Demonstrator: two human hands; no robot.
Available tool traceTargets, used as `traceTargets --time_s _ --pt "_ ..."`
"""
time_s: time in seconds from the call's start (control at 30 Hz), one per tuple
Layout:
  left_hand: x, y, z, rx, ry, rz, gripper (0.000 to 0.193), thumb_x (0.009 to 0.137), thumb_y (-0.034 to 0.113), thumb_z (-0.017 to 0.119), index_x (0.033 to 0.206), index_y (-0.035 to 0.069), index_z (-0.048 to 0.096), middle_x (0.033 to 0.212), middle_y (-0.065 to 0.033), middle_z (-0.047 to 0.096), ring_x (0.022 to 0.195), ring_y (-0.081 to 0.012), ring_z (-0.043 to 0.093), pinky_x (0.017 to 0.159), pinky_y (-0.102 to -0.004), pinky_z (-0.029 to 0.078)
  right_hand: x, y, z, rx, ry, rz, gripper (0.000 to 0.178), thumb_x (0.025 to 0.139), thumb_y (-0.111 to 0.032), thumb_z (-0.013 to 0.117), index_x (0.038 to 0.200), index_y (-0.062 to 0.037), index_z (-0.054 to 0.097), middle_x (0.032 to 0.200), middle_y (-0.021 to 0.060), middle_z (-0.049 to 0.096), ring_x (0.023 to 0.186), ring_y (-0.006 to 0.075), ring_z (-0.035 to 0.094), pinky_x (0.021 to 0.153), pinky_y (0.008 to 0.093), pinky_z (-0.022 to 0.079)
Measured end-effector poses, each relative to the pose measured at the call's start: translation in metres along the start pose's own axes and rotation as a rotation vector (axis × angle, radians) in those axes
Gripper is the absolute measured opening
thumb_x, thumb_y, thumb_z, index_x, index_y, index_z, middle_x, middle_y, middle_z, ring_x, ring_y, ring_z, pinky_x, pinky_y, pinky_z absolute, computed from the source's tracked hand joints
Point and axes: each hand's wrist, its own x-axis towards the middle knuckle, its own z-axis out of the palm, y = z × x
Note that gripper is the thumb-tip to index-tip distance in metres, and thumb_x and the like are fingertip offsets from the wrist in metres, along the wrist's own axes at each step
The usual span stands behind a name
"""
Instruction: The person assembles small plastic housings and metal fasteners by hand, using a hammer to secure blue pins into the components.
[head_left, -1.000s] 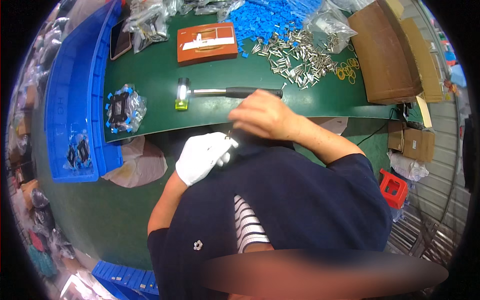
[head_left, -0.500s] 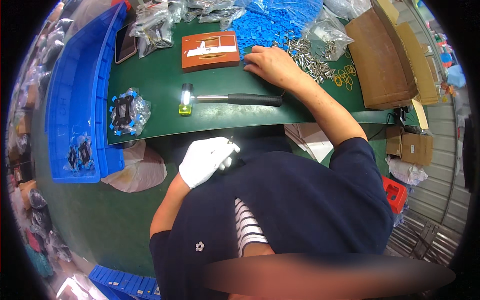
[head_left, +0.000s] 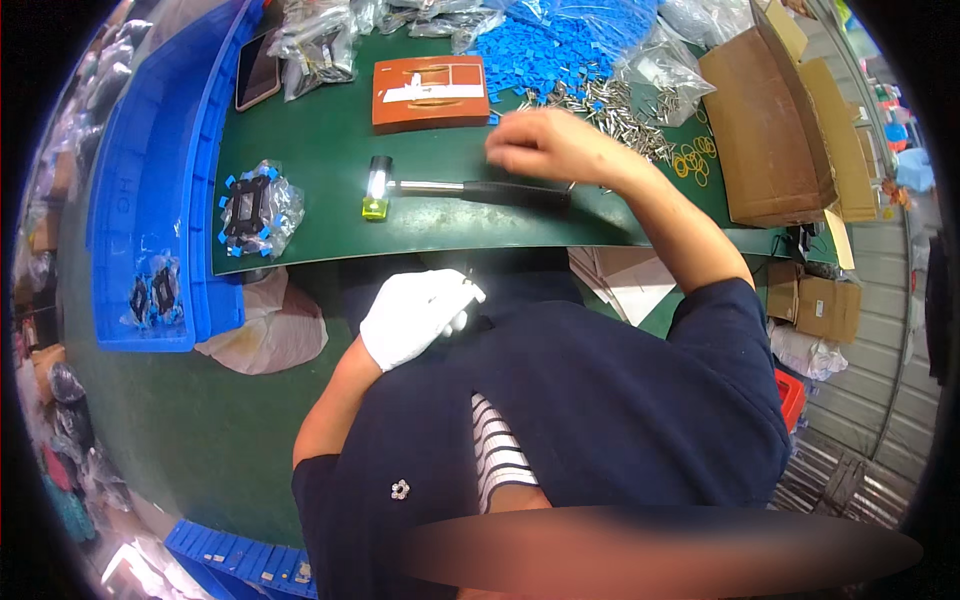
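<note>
My left hand [head_left: 412, 318], in a white glove, is near my body just below the table's front edge. Its fingers are pinched together, and a tiny shiny tip shows at them, too small to name. My bare right hand [head_left: 562, 148] hovers over the table above the handle of a hammer [head_left: 510, 191]. Motion smears its fingertips, and whatever they may hold is hidden. The hammer lies sideways, its dark and yellow-green head to the left. Behind that hand are a heap of small blue pieces [head_left: 545, 50] and a scatter of small metal pins [head_left: 625, 118].
A red-brown box [head_left: 430, 112] stands mid-table, with bagged parts [head_left: 318, 50] and a phone [head_left: 258, 75] behind it. Left are a bagged black frame [head_left: 250, 212] and a blue bin [head_left: 140, 200]. Yellow rubber bands [head_left: 692, 165] and an open cardboard box [head_left: 765, 130] are at right.
My right hand has drawn back from the edge of the blue heap toward me and slightly right, over the hammer. My left hand stays pinched in nearly the same place.
</note>
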Motion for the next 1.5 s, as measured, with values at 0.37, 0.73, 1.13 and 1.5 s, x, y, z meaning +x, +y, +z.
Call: traceTargets --time_s 0.37,0.73,1.13,1.5 --pt "0.005 0.004 0.002 0.119 0.007 0.078 0.032 0.103 0.031 0.058 0.089 0.006 0.071 0.070 -0.0057 0.068 0.061 -0.0176 0.065 0.062 -0.0318 0.052 -0.040 -0.083 0.044 0.370 -0.264 0.051 0.025 0.101 -0.026 0.063 0.104 -0.0015 0.067 0.096 0.0167 0.068 0.094 0.0381 0.067 0.084 0.0454 0.053" --pt "0.001 0.012 0.003 0.204 0.007 0.121 0.033 0.102 0.030 0.059 0.081 0.006 0.068 0.069 -0.0084 0.066 0.059 -0.0252 0.064 0.061 -0.0359 0.050 -0.043 -0.076 0.029 0.339 -0.317 0.016 0.032 0.107 -0.033 0.049 0.105 -0.0045 0.064 0.095 0.0194 0.068 0.094 0.0408 0.066 0.085 0.0495 0.052" --pt "0.003 0.017 0.006 0.422 -0.005 0.315 0.028 0.100 0.029 0.059 0.078 0.011 0.063 0.070 -0.0094 0.063 0.064 -0.0315 0.063 0.060 -0.0401 0.049 -0.039 -0.084 0.021 0.176 -0.508 -0.025 0.027 0.106 -0.028 0.050 0.101 -0.0026 0.060 0.097 0.0183 0.065 0.094 0.0418 0.064 0.084 0.0511 0.050" --pt "0.001 0.022 0.009 0.601 0.045 0.402 0.034 0.102 0.030 0.055 0.077 0.009 0.065 0.066 -0.0074 0.064 0.063 -0.0282 0.063 0.063 -0.0397 0.049 -0.044 -0.089 0.014 0.141 -0.450 -0.017 0.026 0.104 -0.026 0.052 0.094 -0.0023 0.059 0.092 0.0173 0.065 0.089 0.0405 0.064 0.080 0.0495 0.051"
